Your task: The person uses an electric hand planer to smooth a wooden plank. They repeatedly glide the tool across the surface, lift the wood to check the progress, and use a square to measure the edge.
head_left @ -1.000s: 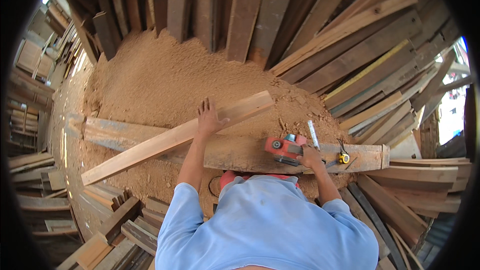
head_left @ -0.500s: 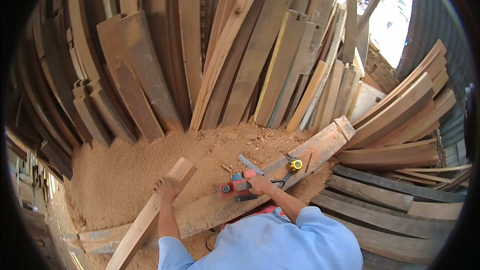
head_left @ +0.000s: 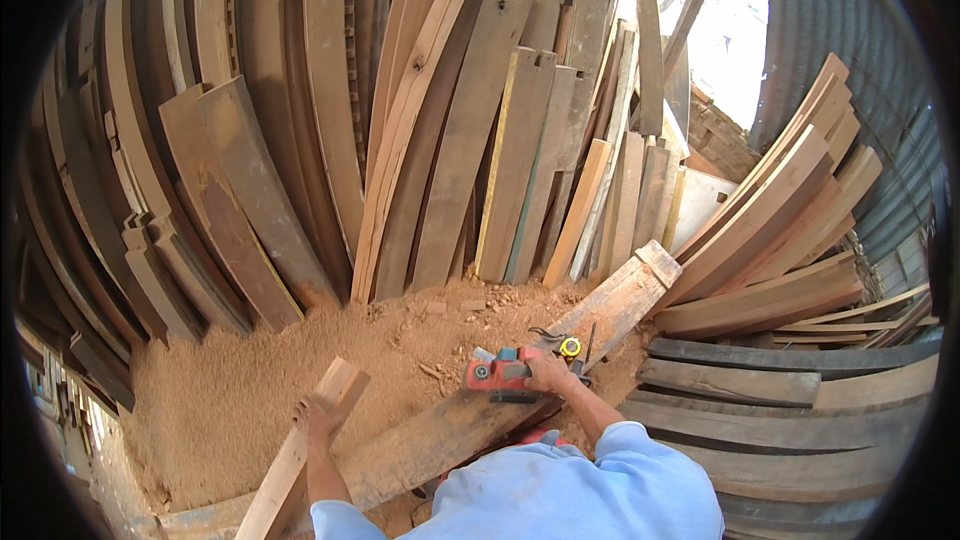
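My left hand (head_left: 315, 420) grips a pale wooden plank (head_left: 338, 390) near its upper end; the plank slants down to the lower edge. My right hand (head_left: 547, 372) is closed on the handle of a red and black power planer (head_left: 483, 377), which sits on a long, worn board (head_left: 620, 310) used as a work surface. Just right of the planer lie a yellow tape measure (head_left: 571, 347) and thin dark tools. A pale strip (head_left: 483, 353) shows behind the planer, partly hidden.
Many upright boards (head_left: 445, 140) lean across the back above a heap of sawdust (head_left: 240, 390). More planks (head_left: 760, 220) are stacked at the right beside a corrugated metal sheet (head_left: 830, 50). Dark and weathered boards (head_left: 760, 430) lie stacked at the lower right.
The view has swung up and to the right, showing more leaning boards. The planer in my right hand has shifted closer to the tape measure. My left hand still holds the plank.
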`<state>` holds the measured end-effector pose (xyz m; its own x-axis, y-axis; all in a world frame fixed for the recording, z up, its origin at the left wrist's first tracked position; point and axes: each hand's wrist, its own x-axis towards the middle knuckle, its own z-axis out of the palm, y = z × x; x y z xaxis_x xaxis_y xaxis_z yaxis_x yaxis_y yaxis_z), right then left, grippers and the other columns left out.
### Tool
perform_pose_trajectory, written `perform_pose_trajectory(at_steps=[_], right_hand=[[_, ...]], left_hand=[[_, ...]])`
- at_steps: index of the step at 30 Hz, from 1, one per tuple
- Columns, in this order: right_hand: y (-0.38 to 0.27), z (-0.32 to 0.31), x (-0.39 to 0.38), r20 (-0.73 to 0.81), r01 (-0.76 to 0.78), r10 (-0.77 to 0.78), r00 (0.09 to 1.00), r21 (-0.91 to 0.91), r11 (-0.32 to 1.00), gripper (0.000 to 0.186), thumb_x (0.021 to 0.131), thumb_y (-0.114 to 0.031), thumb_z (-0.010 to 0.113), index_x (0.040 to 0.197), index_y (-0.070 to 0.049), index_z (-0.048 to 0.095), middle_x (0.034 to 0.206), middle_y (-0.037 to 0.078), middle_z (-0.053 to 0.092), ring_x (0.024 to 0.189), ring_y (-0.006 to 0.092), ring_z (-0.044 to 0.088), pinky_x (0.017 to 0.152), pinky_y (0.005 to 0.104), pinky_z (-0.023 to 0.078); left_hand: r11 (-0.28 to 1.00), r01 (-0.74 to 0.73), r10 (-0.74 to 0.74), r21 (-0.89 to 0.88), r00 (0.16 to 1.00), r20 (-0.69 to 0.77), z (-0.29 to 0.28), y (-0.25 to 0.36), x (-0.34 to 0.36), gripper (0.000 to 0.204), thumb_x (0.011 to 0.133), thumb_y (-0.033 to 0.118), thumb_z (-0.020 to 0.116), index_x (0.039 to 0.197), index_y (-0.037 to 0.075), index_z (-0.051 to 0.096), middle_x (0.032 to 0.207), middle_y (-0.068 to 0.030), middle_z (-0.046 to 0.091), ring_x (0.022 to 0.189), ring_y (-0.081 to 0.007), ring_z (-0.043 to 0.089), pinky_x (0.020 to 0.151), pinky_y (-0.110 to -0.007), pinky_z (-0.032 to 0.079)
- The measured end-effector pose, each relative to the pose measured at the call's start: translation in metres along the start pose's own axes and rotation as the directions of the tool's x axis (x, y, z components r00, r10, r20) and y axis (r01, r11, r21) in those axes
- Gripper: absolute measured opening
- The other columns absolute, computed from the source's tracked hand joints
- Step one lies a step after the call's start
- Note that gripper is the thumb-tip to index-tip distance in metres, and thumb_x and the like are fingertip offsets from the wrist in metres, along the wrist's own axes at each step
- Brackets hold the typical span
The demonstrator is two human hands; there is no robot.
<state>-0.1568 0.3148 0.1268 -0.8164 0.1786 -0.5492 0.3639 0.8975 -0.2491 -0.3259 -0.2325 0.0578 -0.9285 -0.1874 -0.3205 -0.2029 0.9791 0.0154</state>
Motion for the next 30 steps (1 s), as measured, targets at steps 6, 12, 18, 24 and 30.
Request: perform_pose_trajectory(at_steps=[6, 12, 18, 24, 30], right_hand=[[0.001, 0.0, -0.004, 0.003, -0.015, 0.015, 1.0, 0.015, 1.0, 0.063, 0.081, -0.043, 0.077, 0.133, -0.01, 0.061, 0.138, 0.028, 0.06, 0.134, 0.0491, 0.051, 0.111, 0.0558, 0.042], [-0.011, 0.001, -0.012, -0.195, -0.037, 0.043, 0.98, 0.037, 0.999, 0.072, 0.084, -0.046, 0.074, 0.141, -0.009, 0.05, 0.136, 0.029, 0.057, 0.129, 0.0493, 0.052, 0.108, 0.0563, 0.043], [-0.05, -0.014, -0.025, -0.318, 0.067, -0.053, 0.947, 0.032, 0.997, 0.06, 0.088, -0.042, 0.074, 0.135, -0.009, 0.058, 0.135, 0.026, 0.057, 0.127, 0.048, 0.054, 0.106, 0.0551, 0.045], [-0.153, 0.005, -0.009, -0.132, 0.286, -0.291, 0.948, -0.056, 0.957, 0.063, 0.089, -0.04, 0.072, 0.142, -0.009, 0.055, 0.142, 0.021, 0.056, 0.129, 0.0425, 0.055, 0.109, 0.0534, 0.045], [-0.253, 0.068, -0.018, 0.188, 0.598, -0.573, 0.798, -0.119, 0.793, 0.073, 0.087, -0.033, 0.072, 0.151, -0.01, 0.045, 0.15, 0.024, 0.048, 0.139, 0.0482, 0.045, 0.116, 0.0557, 0.039]], left_hand=[[0.999, -0.028, 0.028, 0.014, 0.998, 0.048, -0.007, 0.002, 0.001, 0.115, 0.062, 0.037, 0.091, 0.155, 0.003, 0.032, 0.152, -0.0202, 0.045, 0.144, -0.0385, 0.039, 0.118, -0.05, 0.032], [0.994, -0.099, 0.1, -0.037, 0.995, 0.03, -0.003, -0.01, 0.002, 0.127, 0.061, 0.041, 0.093, 0.16, 0.004, 0.024, 0.159, -0.0234, 0.038, 0.15, -0.0385, 0.032, 0.122, -0.05, 0.03], [0.983, -0.185, 0.181, 0.006, 0.967, 0.177, -0.011, 0.007, -0.042, 0.125, 0.06, 0.046, 0.093, 0.157, 0.001, 0.03, 0.158, -0.0228, 0.041, 0.148, -0.0405, 0.038, 0.121, -0.051, 0.033], [0.925, -0.363, 0.343, 0.108, 0.924, 0.171, 0.009, 0.017, -0.133, 0.114, 0.06, 0.052, 0.092, 0.148, 0.001, 0.042, 0.144, -0.0214, 0.056, 0.14, -0.0374, 0.047, 0.116, -0.051, 0.037], [0.873, -0.474, 0.449, 0.117, 0.873, 0.189, 0.025, 0.003, -0.181, 0.107, 0.059, 0.055, 0.091, 0.142, 0.003, 0.049, 0.137, -0.0189, 0.059, 0.133, -0.0351, 0.052, 0.11, -0.051, 0.04]])
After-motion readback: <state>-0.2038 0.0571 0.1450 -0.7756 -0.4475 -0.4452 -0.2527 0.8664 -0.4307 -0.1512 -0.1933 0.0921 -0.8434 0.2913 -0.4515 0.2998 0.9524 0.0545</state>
